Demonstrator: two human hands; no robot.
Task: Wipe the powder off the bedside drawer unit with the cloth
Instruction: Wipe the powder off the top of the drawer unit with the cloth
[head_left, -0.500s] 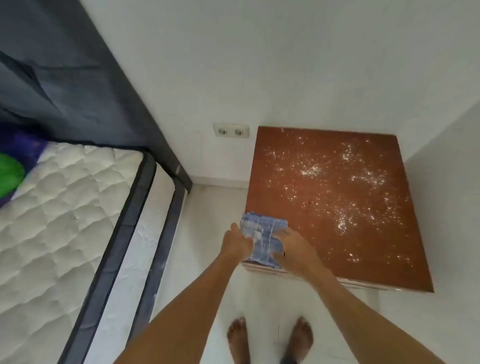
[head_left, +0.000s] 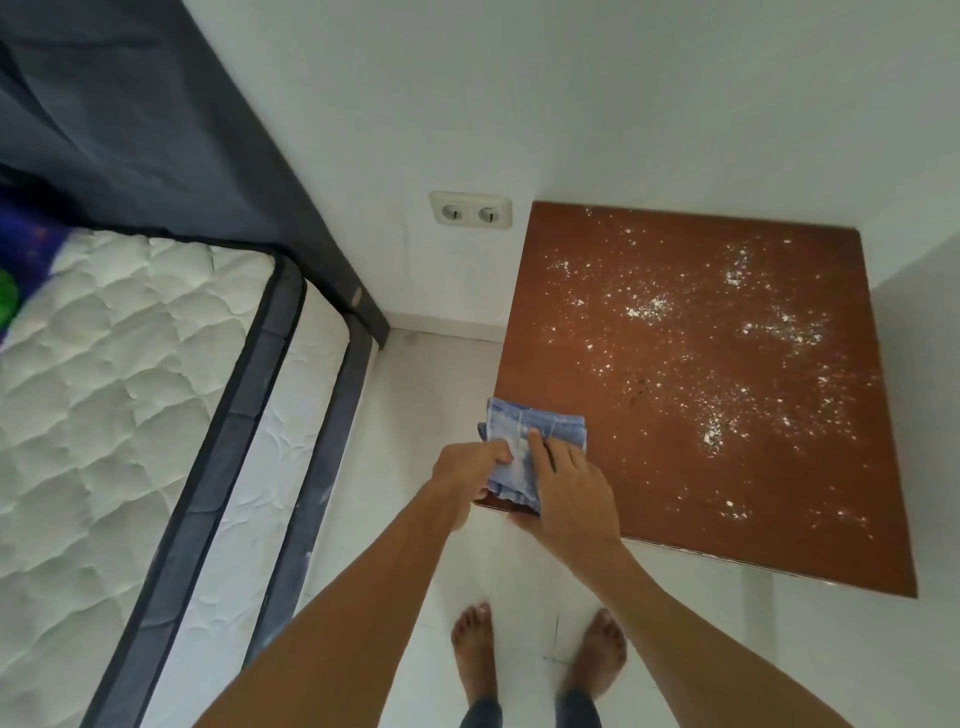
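In the head view, two bare hands meet on one folded blue cloth (head_left: 530, 447) at the near left corner of the single bedside drawer unit (head_left: 691, 519). The left hand (head_left: 470, 467) pinches the cloth's left edge between curled fingers and thumb. The right hand (head_left: 569, 493) lies over the cloth's near right part, fingers spread on top and the thumb tucked under its near edge, so both hands have hold of it. The cloth lies over the brown top's corner, partly overhanging the edge toward the left hand.

Beyond and to the right of the right hand, white powder (head_left: 711, 436) lies scattered in many specks and several denser patches across the top. Beyond the left hand, one double socket (head_left: 470, 210) sits on the wall. Left of the left hand lies one mattress (head_left: 104, 374). Below both hands, two bare feet (head_left: 475, 649) stand on the pale floor.
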